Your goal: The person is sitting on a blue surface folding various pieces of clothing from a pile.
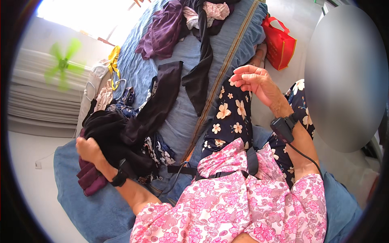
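Observation:
My left hand (89, 150) is curled at the left edge of a bunched black garment (106, 130) and appears to grip its cloth; the fingertips are hidden. Under that forearm lies a folded maroon garment (92, 180). A long dark leg or sleeve (164, 88) stretches from the heap up the bed. My right hand (253, 80) is raised above my flower-printed trousers (234, 112), fingers loosely bent and apart, with nothing in it. Nearest to it on the bed is a black twisted garment (200, 82).
The blue-covered bed (170, 121) has a striped band (225, 73) along it. Farther up lie a purple garment (161, 30) and a pink printed cloth (215, 10). A yellow strap (114, 57) and hangers (121, 83) are at left. A red bag (278, 45) stands on the floor.

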A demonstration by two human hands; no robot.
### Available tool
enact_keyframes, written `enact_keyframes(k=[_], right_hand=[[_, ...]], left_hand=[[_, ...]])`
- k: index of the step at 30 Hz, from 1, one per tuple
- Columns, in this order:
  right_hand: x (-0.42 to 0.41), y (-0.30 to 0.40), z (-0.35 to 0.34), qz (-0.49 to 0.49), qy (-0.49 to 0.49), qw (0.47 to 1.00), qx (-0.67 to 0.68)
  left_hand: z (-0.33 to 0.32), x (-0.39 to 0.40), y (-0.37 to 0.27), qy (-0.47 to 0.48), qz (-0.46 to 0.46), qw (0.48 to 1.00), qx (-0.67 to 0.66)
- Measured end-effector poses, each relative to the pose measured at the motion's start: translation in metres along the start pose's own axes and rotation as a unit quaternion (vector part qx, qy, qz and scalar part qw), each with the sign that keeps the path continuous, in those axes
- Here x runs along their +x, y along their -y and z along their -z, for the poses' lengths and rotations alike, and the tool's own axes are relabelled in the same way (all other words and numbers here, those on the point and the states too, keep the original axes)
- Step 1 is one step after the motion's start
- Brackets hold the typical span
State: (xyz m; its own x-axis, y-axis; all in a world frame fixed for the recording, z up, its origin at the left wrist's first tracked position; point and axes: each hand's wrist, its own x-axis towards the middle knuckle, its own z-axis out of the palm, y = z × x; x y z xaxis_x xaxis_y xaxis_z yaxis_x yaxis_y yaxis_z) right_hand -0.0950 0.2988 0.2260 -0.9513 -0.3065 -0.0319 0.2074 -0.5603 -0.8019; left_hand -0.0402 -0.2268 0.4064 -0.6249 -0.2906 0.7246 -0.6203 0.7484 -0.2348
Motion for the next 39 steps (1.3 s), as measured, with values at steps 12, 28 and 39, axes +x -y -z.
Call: enact_keyframes(k=[12,28,39], right_hand=[[0.003,-0.002,0.004,-0.018,-0.02,1.0,0.016],[0.012,-0.004,0.001,-0.01,-0.034,0.999,0.003],[0.025,-0.019,-0.008,-0.034,0.016,0.967,0.253]], left_hand=[[0.001,-0.082,-0.257,0.116,-0.363,0.813,-0.44],[0.053,-0.112,-0.283,0.278,-0.29,0.602,-0.69],[0.151,-0.104,-0.177,0.313,-0.547,0.114,-0.768]])
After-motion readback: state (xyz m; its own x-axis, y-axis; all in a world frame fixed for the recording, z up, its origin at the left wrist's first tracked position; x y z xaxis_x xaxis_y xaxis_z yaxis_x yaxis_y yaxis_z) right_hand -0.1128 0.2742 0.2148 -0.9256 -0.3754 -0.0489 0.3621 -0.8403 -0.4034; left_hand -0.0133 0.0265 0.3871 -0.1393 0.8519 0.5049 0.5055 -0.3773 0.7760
